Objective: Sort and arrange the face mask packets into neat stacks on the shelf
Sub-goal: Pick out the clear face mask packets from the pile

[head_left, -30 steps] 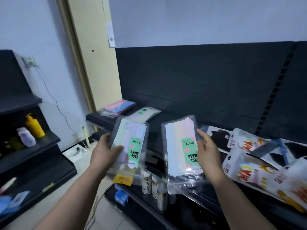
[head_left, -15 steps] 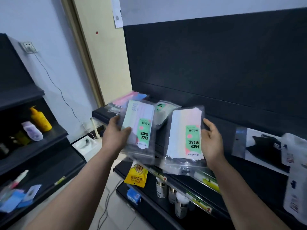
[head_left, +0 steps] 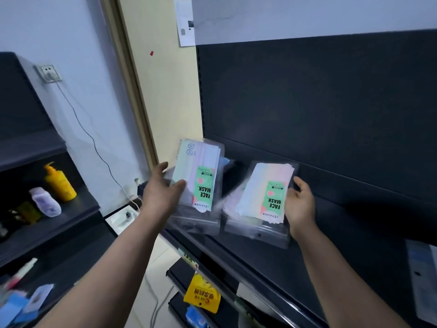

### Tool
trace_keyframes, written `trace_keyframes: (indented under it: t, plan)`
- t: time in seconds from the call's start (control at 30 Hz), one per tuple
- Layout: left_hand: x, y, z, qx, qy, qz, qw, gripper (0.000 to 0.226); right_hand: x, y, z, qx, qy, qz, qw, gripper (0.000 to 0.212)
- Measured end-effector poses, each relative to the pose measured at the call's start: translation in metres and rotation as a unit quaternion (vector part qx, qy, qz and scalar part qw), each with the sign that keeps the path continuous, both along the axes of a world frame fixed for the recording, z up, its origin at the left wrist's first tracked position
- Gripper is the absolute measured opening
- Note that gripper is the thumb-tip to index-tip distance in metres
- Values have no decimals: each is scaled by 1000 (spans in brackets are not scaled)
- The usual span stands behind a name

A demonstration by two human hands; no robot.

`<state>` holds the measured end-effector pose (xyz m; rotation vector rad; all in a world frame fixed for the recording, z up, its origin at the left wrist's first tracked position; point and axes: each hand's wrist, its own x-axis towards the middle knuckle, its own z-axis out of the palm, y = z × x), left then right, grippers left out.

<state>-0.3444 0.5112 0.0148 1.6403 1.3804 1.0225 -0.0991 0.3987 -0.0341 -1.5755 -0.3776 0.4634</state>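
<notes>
Head-camera footage shows a clear packet of pastel face masks (head_left: 197, 183) pinched along its left edge by the left hand (head_left: 160, 192), thumb laid over the front and fingers hidden behind, so that the packet is carried tilted in the air above the left end of the dark shelf (head_left: 354, 233). A second, matching packet (head_left: 260, 202) is steadied at its right edge by the right hand (head_left: 299, 204), whose fingers are curled against the side; its lower edge appears to be resting on or just above the shelf surface, though contact cannot be confirmed. The two packets are held just beside each other, labels upside down toward the camera. Risk is judged to lie chiefly in the glossy film: a one-edge pinch could be lost and the left packet could slide off the shelf lip toward the lower shelves, where a yellow pouch (head_left: 202, 297) hangs. If either packet is released while tilted, a skewed stack would likely result, and the loose masks inside could shift and bulge the bag. Motion blur is seen near the right packet's left side, so its exact edge cannot be placed. Further right on the shelf, another packet (head_left: 423, 280) is partly cut off by the frame.
</notes>
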Motion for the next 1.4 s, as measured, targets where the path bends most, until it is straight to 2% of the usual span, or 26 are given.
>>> trace_keyframes:
  t: [0.17, 0.23, 0.33, 0.5, 0.6, 0.73, 0.87, 0.97, 1.07, 1.2, 1.4]
  plan:
    - [14, 40, 4, 9, 0, -31, 999, 64, -1, 35, -5, -45, -34, -36, 998, 39]
    - [18, 58, 4, 2, -3, -52, 999, 65, -8, 41, -8, -142, -109, -36, 983, 35]
    - [28, 80, 4, -4, 6, -98, 995, 64, -18, 41, -17, -313, -260, -52, 912, 37]
    - [60, 101, 1, -8, 11, -169, 986, 62, -22, 43, -14, -358, -370, -97, 852, 35]
    - [82, 100, -4, -23, 11, -229, 973, 60, -20, 35, -4, -408, -441, -92, 794, 31]
    - [113, 88, -15, -6, 59, -299, 952, 52, -15, 12, 0, -496, -454, -66, 738, 41]
    - [138, 74, -27, 20, 116, -357, 927, 42, -20, -3, -4, -520, -403, -64, 750, 45]
    - [141, 67, -32, 105, 217, -374, 895, 38, -26, -15, -5, -529, -387, -87, 750, 44]
    - [133, 65, -34, 199, 327, -345, 857, 39, -37, -27, -3, -534, -383, -114, 745, 41]
    - [135, 59, -26, 254, 318, -344, 846, 41, -46, -43, 2, -555, -376, -125, 732, 38]
    - [151, 19, -13, 265, 303, -428, 809, 39, -51, -85, 17, -567, -372, -144, 721, 35]
